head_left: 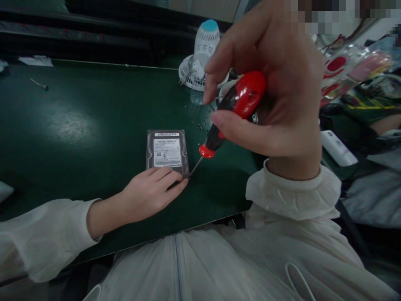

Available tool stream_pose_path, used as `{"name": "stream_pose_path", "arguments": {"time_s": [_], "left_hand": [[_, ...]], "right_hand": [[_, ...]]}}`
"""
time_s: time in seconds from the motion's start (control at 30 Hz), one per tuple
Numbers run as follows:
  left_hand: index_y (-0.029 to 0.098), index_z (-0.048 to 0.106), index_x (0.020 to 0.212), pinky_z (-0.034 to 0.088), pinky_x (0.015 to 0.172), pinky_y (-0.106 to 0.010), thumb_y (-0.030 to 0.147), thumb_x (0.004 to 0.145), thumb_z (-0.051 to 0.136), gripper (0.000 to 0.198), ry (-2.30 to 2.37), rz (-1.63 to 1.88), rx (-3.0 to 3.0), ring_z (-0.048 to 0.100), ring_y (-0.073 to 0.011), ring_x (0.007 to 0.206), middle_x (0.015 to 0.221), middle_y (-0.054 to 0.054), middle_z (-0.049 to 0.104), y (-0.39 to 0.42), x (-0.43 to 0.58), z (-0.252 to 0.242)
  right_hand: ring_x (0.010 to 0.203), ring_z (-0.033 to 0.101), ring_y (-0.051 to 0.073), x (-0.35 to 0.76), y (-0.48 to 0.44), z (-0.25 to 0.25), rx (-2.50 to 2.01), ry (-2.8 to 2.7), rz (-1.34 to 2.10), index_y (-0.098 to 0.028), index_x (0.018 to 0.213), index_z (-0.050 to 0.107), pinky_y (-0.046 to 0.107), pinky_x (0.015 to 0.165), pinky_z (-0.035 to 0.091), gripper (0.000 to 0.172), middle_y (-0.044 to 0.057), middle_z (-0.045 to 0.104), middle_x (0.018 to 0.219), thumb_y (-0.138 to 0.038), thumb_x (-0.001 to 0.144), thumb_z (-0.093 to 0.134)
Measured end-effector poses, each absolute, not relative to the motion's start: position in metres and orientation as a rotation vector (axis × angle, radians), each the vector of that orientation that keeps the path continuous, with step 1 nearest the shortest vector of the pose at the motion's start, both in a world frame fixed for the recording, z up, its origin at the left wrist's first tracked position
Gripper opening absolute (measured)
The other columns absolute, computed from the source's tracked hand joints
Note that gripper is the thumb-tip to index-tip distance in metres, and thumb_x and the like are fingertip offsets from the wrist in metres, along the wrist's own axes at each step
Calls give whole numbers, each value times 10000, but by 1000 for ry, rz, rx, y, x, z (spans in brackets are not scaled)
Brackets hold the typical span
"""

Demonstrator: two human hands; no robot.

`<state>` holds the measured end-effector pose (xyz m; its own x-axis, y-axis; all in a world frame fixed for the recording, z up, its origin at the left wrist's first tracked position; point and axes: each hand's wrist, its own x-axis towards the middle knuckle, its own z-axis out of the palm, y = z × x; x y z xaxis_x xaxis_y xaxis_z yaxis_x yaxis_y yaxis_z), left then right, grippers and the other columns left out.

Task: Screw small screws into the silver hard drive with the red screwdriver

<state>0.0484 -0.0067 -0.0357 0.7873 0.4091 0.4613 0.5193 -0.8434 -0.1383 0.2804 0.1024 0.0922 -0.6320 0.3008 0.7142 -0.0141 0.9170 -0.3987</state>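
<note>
A hard drive [167, 151] with a white label lies flat on the green tabletop. My left hand [153, 190] grips its near edge, fingers over the label side and fingertips gathered at the near right corner. Whether a screw is between those fingertips is too small to tell. Raised close to the camera, my right hand [275, 92] is closed round the red and black handle of a screwdriver [216, 129]. The shaft slants down to the left, and its tip meets the drive's near right corner beside my left fingertips.
Several small screws [202, 124] are scattered beyond the drive. Behind them stands a white device with a blue top [207, 39]. A thin metal piece [39, 84] lies far left. At the right are a white oblong object [338, 148] and bagged items [360, 67].
</note>
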Motion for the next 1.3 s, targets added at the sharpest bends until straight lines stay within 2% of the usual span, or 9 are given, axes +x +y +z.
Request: {"name": "stream_pose_path", "arguments": {"time_s": [0.1,0.17,0.4,0.6,0.73,0.83,0.97,1.13,1.3], "left_hand": [[103,724,1140,562,641,-351,70,992,542,237,-728,-622,-2713,660,-237,835,977,-89,721,-6,48,-36],[104,722,1138,557,641,-348,70,997,533,238,-724,-627,-2714,656,-235,834,971,-86,719,-5,49,-36],[116,719,1148,557,657,-348,87,996,555,225,-732,-613,-2712,655,-231,848,982,-85,720,-5,49,-38],[116,728,1125,557,655,-333,84,991,555,221,-734,-612,-2697,655,-214,830,971,-84,724,-6,50,-35],[121,726,1150,557,663,-336,96,986,585,218,-742,-601,-2704,654,-218,845,984,-79,720,-5,50,-38],[117,715,1186,562,678,-344,95,983,593,237,-745,-582,-2721,654,-223,862,1007,-82,717,-5,49,-40],[119,712,1187,558,677,-336,93,985,587,239,-741,-581,-2711,657,-215,859,1002,-81,718,-6,48,-40],[134,716,1177,571,690,-317,102,979,604,230,-757,-564,-2702,672,-205,884,1023,-83,732,-7,48,-39],[121,717,1174,578,683,-340,91,976,599,232,-752,-581,-2714,674,-220,873,1014,-82,730,-7,50,-38]], "right_hand": [[957,659,90,282,107,92,-67,-2240,532,-76,1218,570,215,778,596,444,33,608,1145,-311,851,653],[986,638,107,283,107,91,-151,-2245,483,-71,1180,596,250,866,625,421,51,590,1149,-359,878,657],[1211,658,215,269,93,85,-397,-2217,742,-198,1135,584,275,851,684,474,37,572,1161,-637,964,529],[1212,678,214,260,94,83,-374,-2173,802,-201,1105,587,252,823,680,508,34,595,1175,-680,945,535],[1080,711,167,271,102,87,-324,-2175,583,-190,1049,603,232,786,657,449,19,613,1127,-618,915,633],[891,698,106,277,105,91,-249,-2188,398,-156,1016,618,224,753,619,352,15,643,1057,-438,863,764],[821,667,96,279,104,92,-287,-2142,415,-146,996,628,221,654,551,188,27,665,986,-253,864,709],[921,694,106,283,110,90,-74,-2202,603,-184,1236,558,274,819,639,413,10,646,1205,-279,838,612],[895,664,86,282,104,91,-196,-2239,394,-191,1209,545,248,820,613,349,4,648,1208,-282,893,662]]}}
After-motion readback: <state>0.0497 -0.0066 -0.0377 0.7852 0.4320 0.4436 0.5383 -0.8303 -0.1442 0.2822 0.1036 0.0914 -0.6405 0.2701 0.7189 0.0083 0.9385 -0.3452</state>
